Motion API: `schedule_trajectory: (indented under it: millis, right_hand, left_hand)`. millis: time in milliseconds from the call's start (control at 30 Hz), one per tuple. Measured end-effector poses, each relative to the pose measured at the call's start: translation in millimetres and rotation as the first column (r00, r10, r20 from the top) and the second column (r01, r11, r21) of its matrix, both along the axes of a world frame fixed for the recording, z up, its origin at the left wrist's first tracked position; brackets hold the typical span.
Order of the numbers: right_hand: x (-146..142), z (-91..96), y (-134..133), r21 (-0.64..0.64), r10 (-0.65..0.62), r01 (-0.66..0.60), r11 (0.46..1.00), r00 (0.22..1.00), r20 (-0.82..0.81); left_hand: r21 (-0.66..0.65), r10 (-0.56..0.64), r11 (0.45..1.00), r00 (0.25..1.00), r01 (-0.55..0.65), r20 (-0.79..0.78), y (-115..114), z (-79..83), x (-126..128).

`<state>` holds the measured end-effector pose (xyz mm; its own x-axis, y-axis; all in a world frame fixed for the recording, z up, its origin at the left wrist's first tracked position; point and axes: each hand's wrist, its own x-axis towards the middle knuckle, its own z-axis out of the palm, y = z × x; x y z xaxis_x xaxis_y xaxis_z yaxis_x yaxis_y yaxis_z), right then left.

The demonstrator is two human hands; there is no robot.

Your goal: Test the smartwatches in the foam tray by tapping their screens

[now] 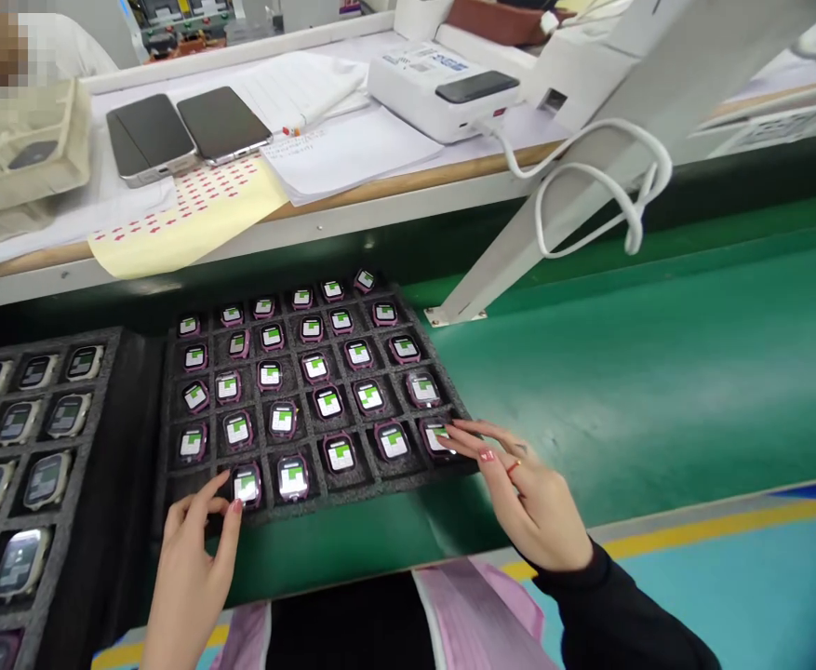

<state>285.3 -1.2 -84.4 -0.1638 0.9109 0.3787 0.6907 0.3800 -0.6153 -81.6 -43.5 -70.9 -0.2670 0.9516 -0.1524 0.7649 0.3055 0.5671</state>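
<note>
Near, at 7 o'clock: left hand (191,558), fingers apart, clamping nothing, tips touching a pink watch (247,485) in the front row of the black foam tray (372,495). At 5 o'clock: right hand (529,502), fingers spread, touching the corner watch (438,437). Lit watches in the tray's pockets. At 9 o'clock: second tray (106,437) pocketing grey watches (48,479). Far, at 12: two phones (184,130) flat on the shelf (380,189).

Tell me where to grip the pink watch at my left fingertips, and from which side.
Pinch the watch by two opposite edges of its pink case, coming straight down from above. It lies face up, sunk in a cell of the foam tray, whose walls block every side; only its top is free.
</note>
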Motion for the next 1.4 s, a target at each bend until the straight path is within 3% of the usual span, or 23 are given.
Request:
schedule_trajectory:
  millis: [167, 300, 433, 633, 833, 1067, 1400]
  right_hand:
    - [2.9, -2.4, 0.3, 0.022, 0.128, -0.129, 0.991, 0.991, 0.045]
    - [-4.3, 4.2, 2.5, 0.073, 0.155, -0.155, 0.985, 0.988, 0.007]
    - [-21.1, 6.3, 2.1, 0.081, 0.259, -0.255, 0.963, 0.965, -0.034]
    - [-35.4, -1.8, 5.2, 0.086, 0.343, -0.346, 0.934, 0.938, 0.044]
    - [-40.6, 0.5, 5.2, 0.155, 0.354, -0.349, 0.924, 0.935, -0.002]
    - [-66.8, 2.1, 3.1, 0.056, 0.441, -0.441, 0.896, 0.897, 0.011]
    - [-92.2, 1.6, 8.5, 0.025, 0.512, -0.518, 0.855, 0.852, 0.109]
  left_hand:
    - [0.168, -0.041, 0.984, 0.996, 0.053, -0.073, -3.5, -5.8, -1.5]
    - [0.347, -0.144, 0.915, 0.970, 0.206, -0.198, -5.6, -17.3, 1.0]
    - [0.434, -0.108, 0.874, 0.958, 0.218, -0.264, -10.3, -29.0, 8.3]
    - [0.479, -0.081, 0.852, 0.957, 0.211, -0.277, -19.3, -36.6, 11.5]
    - [0.540, -0.037, 0.818, 0.956, 0.197, -0.292, -23.2, -43.3, 13.0]
    - [0.493, -0.036, 0.854, 0.964, 0.166, -0.263, -29.0, -42.6, 14.3]
    - [0.499, -0.044, 0.852, 0.970, 0.161, -0.237, -30.4, -44.5, 14.2]
